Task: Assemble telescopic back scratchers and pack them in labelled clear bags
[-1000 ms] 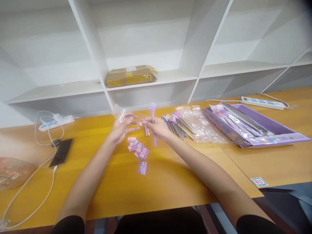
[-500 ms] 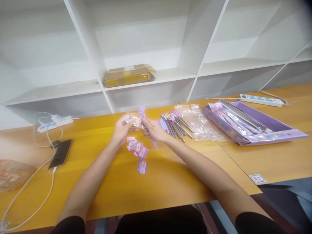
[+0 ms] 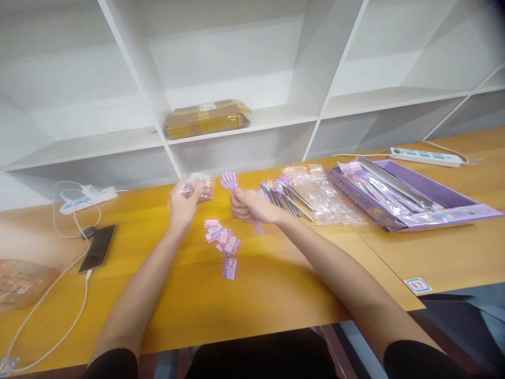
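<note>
My left hand point(image 3: 184, 201) is closed on a crinkled clear plastic bag point(image 3: 205, 188). Its contents, if any, are blurred. In my right hand point(image 3: 252, 205) is a purple back scratcher point(image 3: 229, 181), its clawed head pointing up and away and the handle's end showing below my fist. The two hands are apart. Between them and closer to me lies a loose pile of small pink and purple cards point(image 3: 223, 238), with one card point(image 3: 229, 268) by itself. Just right of my right hand, several back scratchers point(image 3: 287, 197) with metal rods and colourful heads lie bunched together.
Flat clear bags point(image 3: 319, 197) lie beside an open purple box point(image 3: 445, 181) holding wrapped items. To the left are a phone point(image 3: 98, 249), cables and a power strip point(image 3: 89, 200). A second strip point(image 3: 428, 156) lies back right. White shelves with a taped parcel point(image 3: 207, 119) stand behind.
My hands have moved apart. The left hand has drawn the clear bag leftward, away from the purple back scratcher, which stays in my right hand.
</note>
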`<state>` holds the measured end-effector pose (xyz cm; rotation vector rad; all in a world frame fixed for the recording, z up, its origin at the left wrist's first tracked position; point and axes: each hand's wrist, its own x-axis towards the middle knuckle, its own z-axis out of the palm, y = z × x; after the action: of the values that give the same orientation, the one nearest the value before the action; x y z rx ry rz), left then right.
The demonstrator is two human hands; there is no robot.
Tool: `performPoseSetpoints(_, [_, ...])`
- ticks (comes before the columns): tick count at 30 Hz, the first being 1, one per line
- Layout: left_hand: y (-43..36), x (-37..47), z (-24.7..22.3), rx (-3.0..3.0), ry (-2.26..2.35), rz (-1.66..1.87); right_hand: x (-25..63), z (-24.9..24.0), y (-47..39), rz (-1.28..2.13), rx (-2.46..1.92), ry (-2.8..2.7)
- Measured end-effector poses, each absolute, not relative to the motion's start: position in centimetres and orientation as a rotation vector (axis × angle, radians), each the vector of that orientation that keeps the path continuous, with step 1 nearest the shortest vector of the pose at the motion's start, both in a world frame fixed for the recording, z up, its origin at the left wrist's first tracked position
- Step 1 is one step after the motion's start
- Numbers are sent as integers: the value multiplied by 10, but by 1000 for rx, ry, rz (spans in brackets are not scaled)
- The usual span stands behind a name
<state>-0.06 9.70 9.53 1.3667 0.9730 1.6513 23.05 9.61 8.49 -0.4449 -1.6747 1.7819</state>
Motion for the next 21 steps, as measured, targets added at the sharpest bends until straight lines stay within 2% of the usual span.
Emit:
performPoseSetpoints(7, [88, 5, 94, 1593, 971, 1679, 226, 86, 86, 1809, -410, -1771])
performPoseSetpoints(12, [84, 5, 102, 1492, 869, 1638, 232, 81, 96, 1831, -552, -1832])
performPoseSetpoints(21, [87, 2, 111, 1323, 861, 1599, 240, 84, 102, 1837, -516, -1851])
